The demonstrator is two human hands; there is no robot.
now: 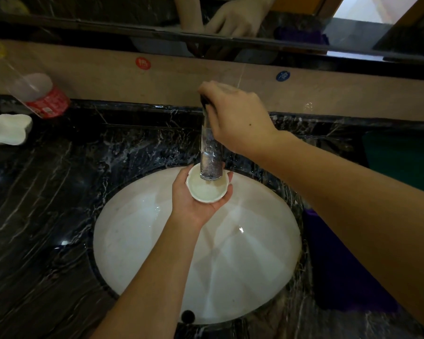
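In the middle of the frame, the left hand point(194, 200) holds a small white dish point(207, 190) in its palm, with the fingers curled around its rim. The dish is just under the spout of the metal faucet point(211, 155), above the upper edge of the white sink point(152, 245). I cannot tell if water is running.

The right hand point(238, 116) is above it and grips the faucet handle point(205, 102) from the top, fingers bent over it.

On the dark marble counter point(47, 196), in the upper left of the frame, stand a plastic bottle point(34, 94) with a red label and a white wavy object point(9, 129). A purple cloth point(340, 265) lies right of the sink.
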